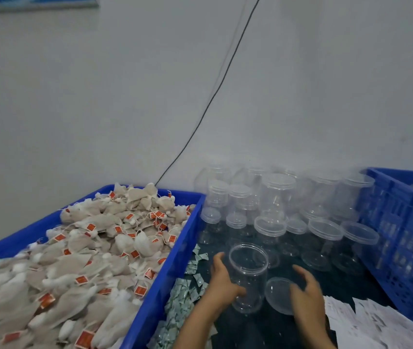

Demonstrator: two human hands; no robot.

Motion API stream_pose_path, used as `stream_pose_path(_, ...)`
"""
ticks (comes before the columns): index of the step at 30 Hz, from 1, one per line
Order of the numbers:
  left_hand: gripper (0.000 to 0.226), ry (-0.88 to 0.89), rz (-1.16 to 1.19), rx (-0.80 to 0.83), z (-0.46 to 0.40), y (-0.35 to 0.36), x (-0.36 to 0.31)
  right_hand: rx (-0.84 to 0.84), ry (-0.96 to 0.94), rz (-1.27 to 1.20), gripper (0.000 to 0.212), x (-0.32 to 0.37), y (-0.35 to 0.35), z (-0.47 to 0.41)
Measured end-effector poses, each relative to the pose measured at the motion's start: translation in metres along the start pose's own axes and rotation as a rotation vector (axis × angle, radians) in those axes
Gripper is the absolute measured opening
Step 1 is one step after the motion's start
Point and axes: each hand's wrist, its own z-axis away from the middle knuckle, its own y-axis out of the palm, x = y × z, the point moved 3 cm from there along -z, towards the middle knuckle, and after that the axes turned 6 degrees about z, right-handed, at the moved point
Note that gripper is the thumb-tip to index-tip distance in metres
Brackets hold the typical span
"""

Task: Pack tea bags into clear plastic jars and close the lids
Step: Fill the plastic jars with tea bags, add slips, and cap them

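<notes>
Near the middle of the dark table (pixel 271 331), the left hand (pixel 221 280) curls round an open, empty clear jar (pixel 248 275) standing upright. Its lid (pixel 279 295) lies flat just to the right, with the right hand (pixel 306 295) hovering over it, fingers loosely spread and seemingly holding nothing, though blur makes that uncertain. Best to steady the jar low, keeping its mouth clear for filling. Left of it, a blue crate (pixel 175 260) is heaped with tea bags (pixel 87 260). Lidded empty jars (pixel 278 210) crowd the far side; small packets (pixel 182 295) lie between crate and jar.
</notes>
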Motion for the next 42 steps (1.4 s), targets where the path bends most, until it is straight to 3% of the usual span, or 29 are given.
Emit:
stream_pose_path(3,0.096,0.034,0.026,-0.109,0.007,-0.021,-0.034,-0.089,-0.280,-0.093,0.046,0.042,-0.003,0.014)
stream_pose_path(6,0.077,0.147,0.048,-0.245,0.007,-0.046,-0.073,-0.081,-0.461,-0.201,0.045,0.087,0.003,0.027)
stream_pose_path(9,0.056,0.249,0.014,-0.354,0.002,-0.076,-0.109,0.039,-0.513,-0.313,0.044,0.126,0.021,0.036)
stream_pose_path(12,0.046,0.229,-0.142,-0.408,-0.005,-0.116,-0.124,0.242,-0.498,-0.381,0.039,0.155,0.050,0.044)
stream_pose_path(16,0.041,0.125,-0.606,-0.424,-0.004,-0.193,-0.098,0.516,-0.474,-0.233,0.034,0.169,0.089,0.057)
stream_pose_path(19,0.044,-0.050,-0.817,-0.448,0.004,-0.251,-0.054,0.650,-0.502,-0.109,0.033,0.168,0.115,0.065)
stream_pose_path(21,0.041,-0.110,-0.873,-0.460,0.007,-0.270,-0.029,0.692,-0.508,-0.057,0.034,0.170,0.134,0.068)
stream_pose_path(26,0.048,-0.054,-0.940,-0.411,-0.014,-0.272,0.007,0.776,-0.501,0.088,0.031,0.180,0.192,0.070)
stream_pose_path(31,0.091,-0.129,-1.051,-0.238,-0.042,-0.263,0.023,0.910,-0.550,0.395,0.046,0.178,0.247,0.071)
stream_pose_path(34,0.100,-0.179,-1.087,-0.215,-0.050,-0.267,0.034,0.941,-0.608,0.579,0.055,0.175,0.270,0.069)
stream_pose_path(38,0.089,-0.174,-1.065,-0.278,-0.056,-0.271,0.038,0.966,-0.622,0.770,0.064,0.168,0.293,0.061)
stream_pose_path(42,0.045,-0.069,-0.792,-0.384,-0.061,-0.277,0.039,0.926,-0.622,0.826,0.063,0.159,0.311,0.055)
